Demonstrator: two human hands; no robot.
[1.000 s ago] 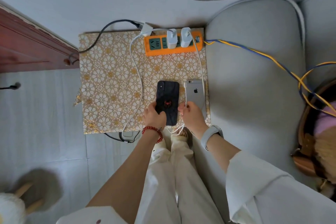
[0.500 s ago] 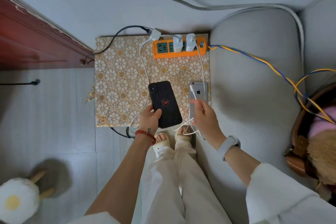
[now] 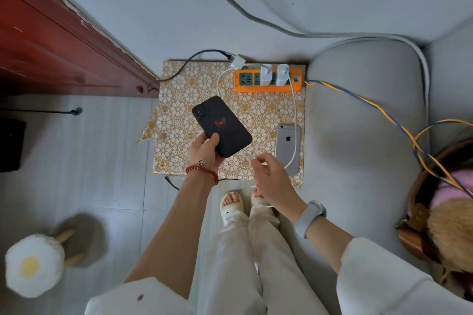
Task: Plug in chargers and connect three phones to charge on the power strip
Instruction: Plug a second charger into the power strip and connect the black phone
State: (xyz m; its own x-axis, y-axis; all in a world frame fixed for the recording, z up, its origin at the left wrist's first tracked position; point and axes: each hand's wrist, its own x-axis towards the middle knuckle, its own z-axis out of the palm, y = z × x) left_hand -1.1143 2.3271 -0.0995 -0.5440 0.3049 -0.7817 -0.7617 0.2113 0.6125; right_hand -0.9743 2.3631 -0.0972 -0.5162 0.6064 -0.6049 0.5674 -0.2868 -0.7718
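Observation:
An orange power strip (image 3: 266,88) lies at the far edge of a gold flower-patterned table (image 3: 184,100), with two white chargers (image 3: 273,75) plugged in and a third white plug (image 3: 238,60) at its left end. My left hand (image 3: 204,152) grips a black phone (image 3: 222,126) with a red spider mark, lifted and tilted above the table. My right hand (image 3: 267,175) pinches the plug end of a white cable (image 3: 249,156) just below the phone's bottom edge. A silver phone (image 3: 288,148) lies face down at the table's right side with a white cable (image 3: 295,120) running to it.
A grey sofa (image 3: 358,135) stands against the table's right side. A red-brown wooden door (image 3: 51,54) is at the left. Blue and yellow wires (image 3: 371,107) cross the sofa. A brown bag (image 3: 419,212) sits at the far right, and an egg-shaped stool (image 3: 33,266) at the lower left.
My left hand has lifted the black phone off the table and turned it leftward. My right hand has left the silver phone and brought a cable end toward the black phone.

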